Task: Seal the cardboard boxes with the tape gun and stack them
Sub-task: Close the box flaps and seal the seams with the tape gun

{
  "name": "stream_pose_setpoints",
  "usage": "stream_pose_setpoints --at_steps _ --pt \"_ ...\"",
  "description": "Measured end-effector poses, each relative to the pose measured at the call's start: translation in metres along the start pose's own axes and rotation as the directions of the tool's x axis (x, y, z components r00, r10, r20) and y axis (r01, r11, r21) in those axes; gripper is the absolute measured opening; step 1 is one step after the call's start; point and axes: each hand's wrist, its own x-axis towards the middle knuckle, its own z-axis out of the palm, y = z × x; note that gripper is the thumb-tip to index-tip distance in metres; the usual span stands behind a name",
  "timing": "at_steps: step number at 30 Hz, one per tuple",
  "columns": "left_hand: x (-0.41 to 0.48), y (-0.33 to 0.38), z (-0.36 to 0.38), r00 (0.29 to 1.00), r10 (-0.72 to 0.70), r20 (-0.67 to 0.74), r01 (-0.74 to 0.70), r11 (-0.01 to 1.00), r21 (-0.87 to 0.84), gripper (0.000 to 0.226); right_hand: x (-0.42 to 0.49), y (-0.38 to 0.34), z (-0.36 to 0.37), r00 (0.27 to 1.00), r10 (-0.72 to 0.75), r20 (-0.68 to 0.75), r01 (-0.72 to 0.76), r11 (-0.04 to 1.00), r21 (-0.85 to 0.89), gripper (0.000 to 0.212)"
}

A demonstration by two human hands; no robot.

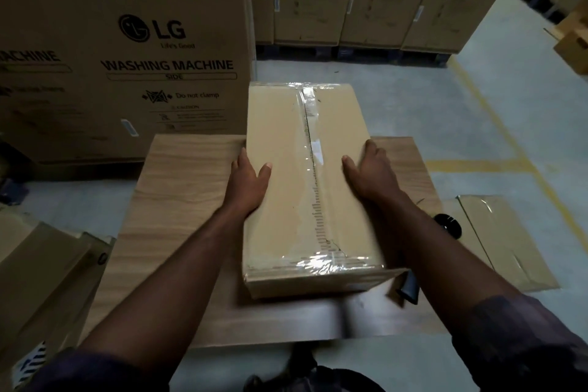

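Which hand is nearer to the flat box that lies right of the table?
Right. The right hand rests on the big box, at its edge facing the flat box; the left hand is at the opposite edge.

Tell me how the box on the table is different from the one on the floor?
The box on the table sits on the wooden table, left hand and right hand on its sides; the box on the floor lies untouched. The box on the table shows a tape strip down its middle; the box on the floor is partly hidden by the arm. Both are closed brown cardboard with clear tape.
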Motion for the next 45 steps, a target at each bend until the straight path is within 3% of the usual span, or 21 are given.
stream_pose_setpoints --at_steps 8,20,25,28,31,36,42,45 --pt "0.063 0.021 0.004 0.996 -0.083 0.016 0.084 0.996 -0.026 0.072 0.065 -0.006 -0.002 0.998 0.041 0.053 -0.041 0.999 0.007 0.08" --pt "0.06 0.023 0.003 0.99 -0.141 -0.021 0.138 0.985 -0.106 0.057 0.072 0.003 0.0 0.998 0.033 0.048 -0.034 0.999 0.03 0.086" --pt "0.054 0.022 -0.001 0.985 -0.17 0.001 0.169 0.978 -0.126 0.052 0.055 0.021 -0.006 0.992 0.051 0.118 -0.082 0.959 0.273 0.072" --pt "0.041 0.014 -0.002 0.983 -0.159 0.095 0.18 0.939 -0.293 0.037 0.043 0.034 -0.005 0.984 0.076 0.164 -0.135 0.911 0.39 0.062" --pt "0.029 0.009 -0.003 0.972 -0.165 0.168 0.221 0.887 -0.406 0.037 0.039 0.036 -0.004 0.98 0.084 0.179 -0.158 0.875 0.458 0.061" --pt "0.019 0.024 -0.006 0.957 -0.206 0.203 0.278 0.846 -0.455 0.034 0.038 0.037 -0.001 0.968 0.057 0.246 -0.209 0.729 0.652 0.054" --pt "0.006 0.044 -0.019 0.954 -0.228 0.193 0.294 0.829 -0.476 0.029 0.035 0.028 -0.022 0.958 -0.028 0.285 -0.19 0.685 0.703 0.035" --pt "-0.003 0.062 -0.027 0.962 -0.21 0.176 0.27 0.838 -0.474 0.03 0.035 0.024 -0.04 0.959 -0.043 0.282 -0.174 0.693 0.699 0.038"
